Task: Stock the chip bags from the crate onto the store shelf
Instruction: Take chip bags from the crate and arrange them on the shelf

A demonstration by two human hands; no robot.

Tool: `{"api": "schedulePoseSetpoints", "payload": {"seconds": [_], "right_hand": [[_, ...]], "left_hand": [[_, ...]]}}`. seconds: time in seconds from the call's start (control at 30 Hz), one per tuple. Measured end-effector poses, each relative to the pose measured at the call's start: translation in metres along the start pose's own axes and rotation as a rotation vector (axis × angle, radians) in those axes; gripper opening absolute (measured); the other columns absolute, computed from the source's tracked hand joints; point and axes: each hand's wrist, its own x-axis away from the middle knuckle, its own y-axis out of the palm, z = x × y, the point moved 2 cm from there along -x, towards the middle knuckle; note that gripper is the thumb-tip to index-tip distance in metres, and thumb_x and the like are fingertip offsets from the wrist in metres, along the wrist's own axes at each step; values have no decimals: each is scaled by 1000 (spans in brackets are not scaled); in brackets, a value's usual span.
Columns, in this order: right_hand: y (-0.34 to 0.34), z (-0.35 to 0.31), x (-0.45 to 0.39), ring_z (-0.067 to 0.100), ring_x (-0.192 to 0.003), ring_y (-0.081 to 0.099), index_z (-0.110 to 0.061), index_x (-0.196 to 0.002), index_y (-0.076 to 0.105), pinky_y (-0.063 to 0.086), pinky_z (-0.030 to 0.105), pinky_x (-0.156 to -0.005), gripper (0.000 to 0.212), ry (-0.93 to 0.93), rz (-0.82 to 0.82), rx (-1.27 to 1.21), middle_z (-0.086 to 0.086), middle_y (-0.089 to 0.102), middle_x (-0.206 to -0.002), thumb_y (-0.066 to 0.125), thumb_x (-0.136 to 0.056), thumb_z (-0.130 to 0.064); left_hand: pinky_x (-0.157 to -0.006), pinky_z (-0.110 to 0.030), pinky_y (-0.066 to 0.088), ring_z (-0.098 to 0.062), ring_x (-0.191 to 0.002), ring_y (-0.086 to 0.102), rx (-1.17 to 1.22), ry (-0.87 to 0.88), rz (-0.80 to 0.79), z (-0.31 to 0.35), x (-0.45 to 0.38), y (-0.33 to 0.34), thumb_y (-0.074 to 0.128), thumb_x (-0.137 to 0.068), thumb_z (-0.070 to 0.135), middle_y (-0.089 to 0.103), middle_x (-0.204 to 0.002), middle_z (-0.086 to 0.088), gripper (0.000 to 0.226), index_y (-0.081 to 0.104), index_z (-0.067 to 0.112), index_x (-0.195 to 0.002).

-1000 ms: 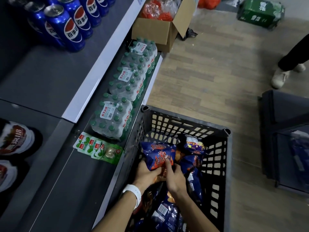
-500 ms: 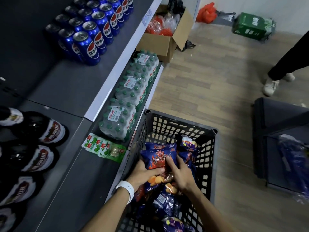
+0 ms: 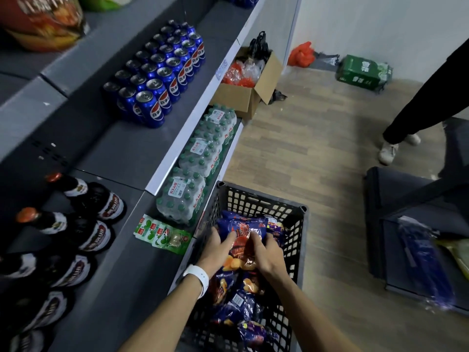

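Chip bags fill the crate on the floor beside the store shelf | left hand and right hand both grip one chip bag | this bag now sits higher than half a second ago, near the rim | judgement: lift is starting, shelf placement comes next.

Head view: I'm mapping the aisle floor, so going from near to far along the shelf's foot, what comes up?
Crate of chip bags gripped by left hand and right hand → shrink-wrapped water bottle packs → open cardboard box → orange bag by the far wall.
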Motion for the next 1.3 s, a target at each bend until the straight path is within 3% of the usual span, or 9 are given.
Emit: {"api": "schedulePoseSetpoints", "payload": {"seconds": [0.07,0.17,0.33,0.43,0.63,0.97,1.07,1.17,1.3], "right_hand": [[-9,-15,8,18,-95,58,-9,-127,52,40,28,-79,50,-17,8,34,2,59,-109,42,-102,-51],[-22,-37,20,18,-89,57,-14,-113,53,40,29,-78,38,-56,37,64,2,62,-105,43,-101,-49],[-38,-75,42,28,-103,63,-11,-114,59,47,35,-88,48,-137,88,103,12,68,-115,43,-98,-55],[-47,-104,61,33,-109,62,-11,-117,59,42,33,-85,52,-199,71,131,13,66,-119,42,-99,-56],[-55,-163,98,34,-108,61,-16,-119,56,45,36,-89,52,-356,40,170,15,67,-120,38,-97,-59],[-30,-249,169,31,-94,56,-9,-112,49,39,36,-80,36,-589,73,208,20,63,-118,34,-103,-40],[-10,-274,194,34,-100,58,-8,-112,50,40,39,-82,37,-661,76,201,21,63,-119,34,-101,-41],[13,-294,226,29,-93,56,-8,-111,51,41,38,-80,40,-722,60,190,19,63,-116,35,-101,-43],[45,-314,274,30,-90,54,-10,-104,47,41,39,-79,37,-773,20,215,22,63,-115,35,-101,-44]], "left_hand": [[-112,-28,23,-21,-145,27,-48,81,42,17,9,-5,51,-99,40,28,-158,-5,71,17,10,-154],[-100,-21,27,-20,-139,37,-76,133,96,38,24,-11,54,-99,33,40,-151,-7,61,31,6,-149],[-96,-24,36,-16,-127,50,-105,208,145,71,45,-23,56,-97,36,55,-124,8,43,51,13,-133],[-115,-35,30,-22,-141,37,-103,224,175,98,67,-30,51,-97,45,39,-151,0,67,27,13,-152],[-114,-43,32,-28,-140,38,-94,247,261,141,107,-63,40,-98,54,35,-156,-6,73,9,22,-156],[-119,-35,20,-23,-147,21,-45,354,399,177,192,-145,38,-102,34,17,-162,-8,69,3,10,-156],[-116,-32,23,-23,-145,27,-31,396,508,180,218,-180,45,-101,34,27,-159,-7,67,15,7,-154],[-100,-32,40,-25,-125,52,5,477,618,173,246,-215,51,-98,29,56,-134,-9,38,46,9,-130],[-99,-35,44,-25,-116,57,17,494,699,155,287,-258,50,-98,34,60,-126,-6,31,47,15,-122]]}}
